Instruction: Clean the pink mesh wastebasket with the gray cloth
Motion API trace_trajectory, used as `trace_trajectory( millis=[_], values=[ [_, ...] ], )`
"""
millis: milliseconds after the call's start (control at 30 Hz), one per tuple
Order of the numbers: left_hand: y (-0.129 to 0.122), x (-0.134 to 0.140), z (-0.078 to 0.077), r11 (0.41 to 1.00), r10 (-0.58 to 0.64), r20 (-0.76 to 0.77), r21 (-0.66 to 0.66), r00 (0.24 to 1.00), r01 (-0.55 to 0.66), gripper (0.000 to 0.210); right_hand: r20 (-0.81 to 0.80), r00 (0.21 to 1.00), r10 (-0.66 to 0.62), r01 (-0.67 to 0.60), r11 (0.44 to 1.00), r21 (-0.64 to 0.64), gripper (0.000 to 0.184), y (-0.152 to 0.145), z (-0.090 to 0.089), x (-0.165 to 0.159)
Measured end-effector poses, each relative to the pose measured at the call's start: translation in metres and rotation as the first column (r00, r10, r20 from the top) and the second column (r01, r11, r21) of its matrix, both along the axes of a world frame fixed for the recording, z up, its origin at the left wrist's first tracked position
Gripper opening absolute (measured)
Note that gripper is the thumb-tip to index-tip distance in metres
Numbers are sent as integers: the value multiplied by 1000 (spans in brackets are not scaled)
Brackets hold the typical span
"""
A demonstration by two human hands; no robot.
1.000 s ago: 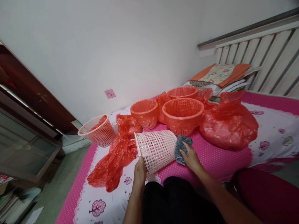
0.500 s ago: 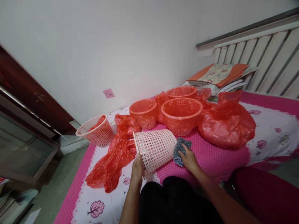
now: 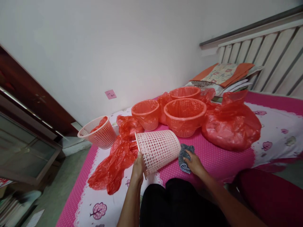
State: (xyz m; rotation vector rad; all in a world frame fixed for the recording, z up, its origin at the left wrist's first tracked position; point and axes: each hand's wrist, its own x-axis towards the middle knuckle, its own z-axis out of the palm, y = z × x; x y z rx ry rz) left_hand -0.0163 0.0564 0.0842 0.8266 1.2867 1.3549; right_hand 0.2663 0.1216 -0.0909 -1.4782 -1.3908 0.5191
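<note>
Pink bedspread (image 3: pixel 220 160), near edge: pale basket (image 3: pixel 158 150) lies on its side, long axis left–right, rim at left, base at right. Left hand (image 3: pixel 138 167) clasps the rim from below. Right hand (image 3: pixel 195 163) presses a grey cloth (image 3: pixel 184 155) just beside the base.

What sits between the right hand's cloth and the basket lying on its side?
Nothing visible. The right hand presses the grey cloth against the closed end of the pink basket, which the left hand holds at the rim.
</note>
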Motion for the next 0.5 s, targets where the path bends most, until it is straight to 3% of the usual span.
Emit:
trace_trajectory(
  millis=[133, 267, 400, 500],
  values=[
    [4, -2, 4, 1000, -19, 29, 7, 999, 19, 65, -59, 996, -73, 73, 997, 8, 52, 0, 17, 13],
    [7, -2, 5, 1000, -9, 48, 1, 999, 9, 62, -123, 987, -102, 113, 989, 91, 57, -9, 57, 6],
    [7, -1, 5, 1000, -1, 62, 1, 998, 1, 61, -80, 996, 34, -19, 982, 188, 53, -28, 100, -30],
    [4, 1, 7, 1000, -12, 64, -2, 998, 12, 65, 18, 983, 184, -183, 949, 258, 50, -44, 119, -62]
  ],
)
